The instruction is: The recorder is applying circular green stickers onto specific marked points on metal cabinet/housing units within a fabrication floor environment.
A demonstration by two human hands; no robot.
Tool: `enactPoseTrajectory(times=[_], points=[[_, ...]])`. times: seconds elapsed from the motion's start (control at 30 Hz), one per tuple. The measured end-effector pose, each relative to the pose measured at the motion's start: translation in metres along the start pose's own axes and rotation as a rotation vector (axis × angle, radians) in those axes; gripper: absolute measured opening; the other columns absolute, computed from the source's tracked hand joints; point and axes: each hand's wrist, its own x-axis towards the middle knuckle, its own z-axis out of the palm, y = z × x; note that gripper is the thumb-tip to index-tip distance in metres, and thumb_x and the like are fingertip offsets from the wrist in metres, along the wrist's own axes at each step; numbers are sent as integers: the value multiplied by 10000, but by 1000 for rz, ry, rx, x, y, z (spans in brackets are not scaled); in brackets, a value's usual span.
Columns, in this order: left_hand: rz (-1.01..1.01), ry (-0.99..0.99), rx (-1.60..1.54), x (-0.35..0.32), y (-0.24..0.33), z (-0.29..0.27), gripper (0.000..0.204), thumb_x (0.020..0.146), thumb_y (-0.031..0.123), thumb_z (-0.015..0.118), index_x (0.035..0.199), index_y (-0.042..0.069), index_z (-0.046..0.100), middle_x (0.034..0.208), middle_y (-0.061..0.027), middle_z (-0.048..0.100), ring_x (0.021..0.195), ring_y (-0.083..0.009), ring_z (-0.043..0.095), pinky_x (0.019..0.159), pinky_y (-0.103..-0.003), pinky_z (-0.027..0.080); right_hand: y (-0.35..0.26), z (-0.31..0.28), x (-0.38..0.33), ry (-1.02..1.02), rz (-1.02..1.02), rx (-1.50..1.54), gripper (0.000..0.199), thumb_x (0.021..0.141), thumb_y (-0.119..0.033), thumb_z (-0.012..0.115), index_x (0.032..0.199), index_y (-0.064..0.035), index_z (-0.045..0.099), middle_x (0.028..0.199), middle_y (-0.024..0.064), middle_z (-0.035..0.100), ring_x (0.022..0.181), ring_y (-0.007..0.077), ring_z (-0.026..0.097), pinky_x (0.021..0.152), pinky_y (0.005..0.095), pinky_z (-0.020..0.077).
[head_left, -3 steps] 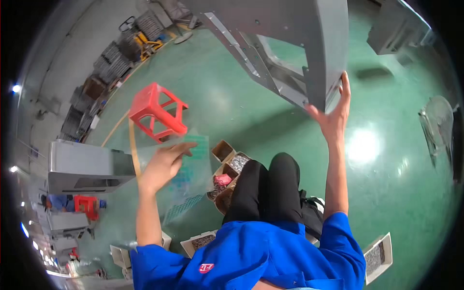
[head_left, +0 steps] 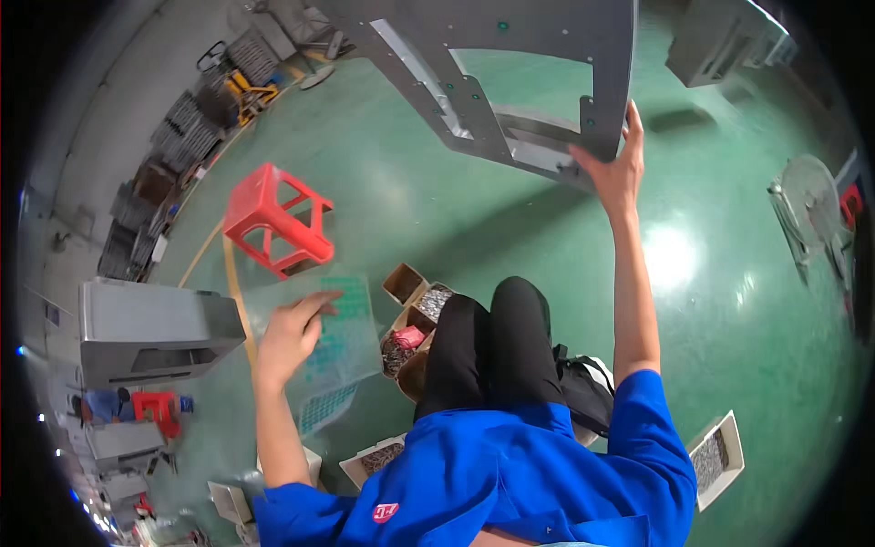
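Observation:
My right hand [head_left: 616, 173] grips the lower right corner of a large grey metal casing [head_left: 538, 32]. Its thumb lies toward the inner face and its fingers sit along the outer edge. The casing is raised and tilted, with wide cut-outs and small holes; several holes show green dots. At the left, my left hand [head_left: 292, 335] has its fingers closed at the upper left of a thin see-through sheet [head_left: 339, 342] bearing rows of green pieces. The sheet hangs beside the hand, and a lower part of it folds over. The underside of the grip is hidden.
A red plastic stool [head_left: 278, 219] stands beyond my left hand. Open boxes of small metal parts [head_left: 433, 303] sit beside my knees, and a white bin [head_left: 720, 460] is at the right. Another grey casing [head_left: 155, 319] stands at left; a fan [head_left: 809, 205] stands far right.
The view has shifted a little. The casing has turned so its flat cut-out face shows more. My left hand and the sheet have come slightly nearer to me.

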Motion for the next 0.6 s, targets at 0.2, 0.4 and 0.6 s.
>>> enactPoseTrajectory(times=[0.2, 0.4, 0.6], points=[[61, 218, -3, -57, -15, 17, 348, 788, -89, 494, 1096, 29, 607, 1108, -153, 613, 1025, -290, 605, 852, -354, 475, 54, 23, 55, -52, -70, 78, 993, 644, -352, 834, 1410, -59, 273, 1290, 171, 514, 1219, 299, 475, 992, 387, 400], [-14, 322, -29, -95, -27, 37, 460, 772, -121, 515, 1198, 48, 553, 1368, -123, 445, 1193, -301, 494, 923, -369, 440, 62, 34, 63, -169, 39, 172, 932, 684, -346, 814, 1399, -53, 291, 1345, 152, 481, 1251, 269, 458, 996, 405, 400], [-173, 419, -165, -115, -18, 56, 517, 789, -50, 554, 1290, 53, 480, 1450, -136, 341, 1277, -309, 403, 998, -364, 374, 53, 78, 6, -422, 18, 262, 812, 688, -287, 804, 1350, -72, 385, 1285, 168, 530, 1194, 274, 512, 955, 386, 441]])
